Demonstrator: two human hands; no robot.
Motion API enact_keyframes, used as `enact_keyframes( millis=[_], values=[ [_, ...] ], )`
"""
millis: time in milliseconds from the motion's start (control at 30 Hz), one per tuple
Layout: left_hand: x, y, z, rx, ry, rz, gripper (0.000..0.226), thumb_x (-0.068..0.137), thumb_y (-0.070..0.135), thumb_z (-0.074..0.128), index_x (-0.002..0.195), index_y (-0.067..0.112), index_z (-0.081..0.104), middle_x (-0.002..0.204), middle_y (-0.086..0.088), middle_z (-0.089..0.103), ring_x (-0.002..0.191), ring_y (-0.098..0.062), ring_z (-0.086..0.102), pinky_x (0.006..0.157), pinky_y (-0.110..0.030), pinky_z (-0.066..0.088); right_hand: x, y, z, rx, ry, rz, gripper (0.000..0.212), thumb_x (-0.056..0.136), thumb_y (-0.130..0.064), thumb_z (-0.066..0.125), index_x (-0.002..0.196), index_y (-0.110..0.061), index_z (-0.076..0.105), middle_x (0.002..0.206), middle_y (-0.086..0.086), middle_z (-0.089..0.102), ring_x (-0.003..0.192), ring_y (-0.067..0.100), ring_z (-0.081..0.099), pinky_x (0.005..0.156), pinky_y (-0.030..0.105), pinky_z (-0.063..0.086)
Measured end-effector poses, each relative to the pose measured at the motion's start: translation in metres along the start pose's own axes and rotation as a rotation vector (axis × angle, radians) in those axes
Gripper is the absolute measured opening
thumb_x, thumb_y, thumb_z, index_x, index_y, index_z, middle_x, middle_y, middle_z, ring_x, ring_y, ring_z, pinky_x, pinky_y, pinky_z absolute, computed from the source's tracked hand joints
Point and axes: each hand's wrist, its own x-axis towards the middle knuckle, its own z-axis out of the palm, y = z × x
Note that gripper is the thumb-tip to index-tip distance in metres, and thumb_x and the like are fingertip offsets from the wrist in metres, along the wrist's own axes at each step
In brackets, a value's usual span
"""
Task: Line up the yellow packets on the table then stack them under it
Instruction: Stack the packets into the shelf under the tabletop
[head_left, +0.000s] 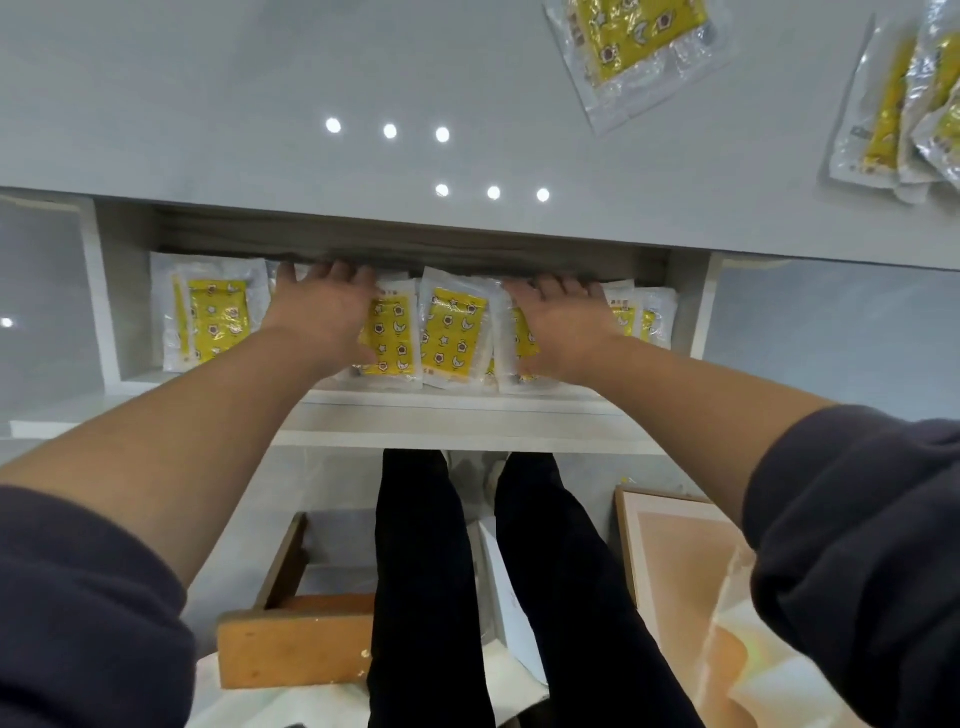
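Several yellow packets in clear wrap lie side by side on the white shelf (447, 410) under the table (260, 104). One packet (213, 317) lies at the shelf's left end, another (454, 332) in the middle. My left hand (322, 306) rests flat on packets left of centre, fingers straight and reaching in under the tabletop. My right hand (563, 317) lies flat on packets right of centre. On the tabletop, one packet (636, 52) sits at the far right, and a pile of packets (904, 109) lies at the right edge.
The shelf bay has white side walls (693, 312) left and right. Below it are a person's dark-trousered legs (415, 571), a wooden box (291, 639) on the floor at the left, and a framed board (675, 561) at the right.
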Motion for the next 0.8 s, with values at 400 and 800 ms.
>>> enact_keyframes(
  millis=[400,800],
  values=[
    [0.015,0.044,0.007,0.033,0.139,0.246,0.098,0.073,0.056,0.072,0.147,0.014,0.023,0.152,-0.007,0.031,0.142,-0.026,0.027,0.115,-0.055,0.018,0.017,-0.009,0.000,0.136,0.018,0.005,0.098,0.076,-0.063,0.066,0.151,-0.027,0.013,0.154,0.003,0.031,0.140,0.029,0.031,0.115,0.048,0.023],
    [0.013,0.042,-0.015,-0.110,0.031,0.187,0.079,0.086,0.044,0.062,0.149,0.021,0.021,0.149,-0.008,0.036,0.137,-0.031,0.035,0.114,-0.051,0.027,0.000,0.020,-0.006,0.113,-0.094,0.146,0.080,0.088,-0.068,0.039,0.150,-0.023,0.021,0.151,0.011,0.033,0.139,0.032,0.029,0.115,0.059,0.014]
  ],
)
